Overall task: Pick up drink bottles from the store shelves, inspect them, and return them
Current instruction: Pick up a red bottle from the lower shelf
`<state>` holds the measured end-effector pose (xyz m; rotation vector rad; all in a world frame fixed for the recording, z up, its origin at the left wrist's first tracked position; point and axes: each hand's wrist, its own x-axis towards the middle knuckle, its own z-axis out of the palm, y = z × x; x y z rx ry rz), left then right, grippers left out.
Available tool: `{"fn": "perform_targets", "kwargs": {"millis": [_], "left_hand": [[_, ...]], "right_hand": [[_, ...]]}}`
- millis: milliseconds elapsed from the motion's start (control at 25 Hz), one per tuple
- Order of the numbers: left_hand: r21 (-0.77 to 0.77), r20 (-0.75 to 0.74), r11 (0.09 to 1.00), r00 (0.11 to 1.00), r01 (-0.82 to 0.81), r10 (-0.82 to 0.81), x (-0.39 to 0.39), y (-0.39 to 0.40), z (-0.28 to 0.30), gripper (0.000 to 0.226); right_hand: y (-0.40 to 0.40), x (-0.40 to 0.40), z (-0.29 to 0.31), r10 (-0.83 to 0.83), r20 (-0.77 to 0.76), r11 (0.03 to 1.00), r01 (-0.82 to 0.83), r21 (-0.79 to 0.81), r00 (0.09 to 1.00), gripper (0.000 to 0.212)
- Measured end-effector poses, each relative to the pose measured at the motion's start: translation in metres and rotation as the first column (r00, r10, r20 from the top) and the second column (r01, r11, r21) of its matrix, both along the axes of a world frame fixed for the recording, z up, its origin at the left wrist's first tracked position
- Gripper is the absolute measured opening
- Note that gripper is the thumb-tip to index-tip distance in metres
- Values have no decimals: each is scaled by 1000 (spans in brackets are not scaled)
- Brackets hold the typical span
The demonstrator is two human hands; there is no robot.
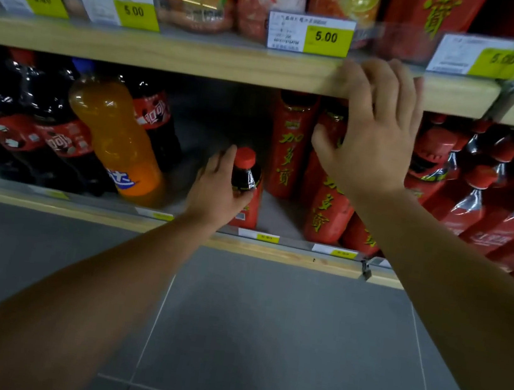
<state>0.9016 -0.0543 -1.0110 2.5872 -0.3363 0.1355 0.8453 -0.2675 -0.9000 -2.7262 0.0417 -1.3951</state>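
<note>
Grey floor tiles run under both my forearms toward the lower shelf. My left hand is curled round the shoulder of a small dark bottle with a red cap, which stands at the near edge of that shelf, just left of a row of tall red herbal-tea bottles. My right hand is spread, fingers relaxed and holding nothing, in front of those red bottles and the wooden lip of the upper shelf; it is blurred, so I cannot tell whether it touches anything.

I judge the small bottle full, so moderately heavy for its size, with stiff plastic and a smooth label that could slip. Gripping lower, round the body, should be steadier than at the neck. To the left an orange soda bottle leans among the cola bottles.
</note>
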Motion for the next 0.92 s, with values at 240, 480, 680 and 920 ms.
{"fn": "perform_targets", "kwargs": {"millis": [240, 480, 680, 920], "left_hand": [[-269, -78, 960, 992, 72, -97, 20, -1, -4, 98], [-293, -22, 956, 999, 29, -37, 23, -12, -7, 53], [-343, 47, 939, 999, 21, -5, 2, -7, 6, 50], [-397, 157, 904, 982, 158, -103, -30, 1, 66, 43]], "right_hand": [[6, 4, -3, -25, 29, 999, 23, 47, 999, 70], [11, 9, -5, -25, 62, 997, 20, 78, 998, 73], [6, 1, 0, 14, 4, 998, -14, 65, 1000, 75], [-3, -12, 10, 114, -155, 992, -103, 76, 981, 76]]}}
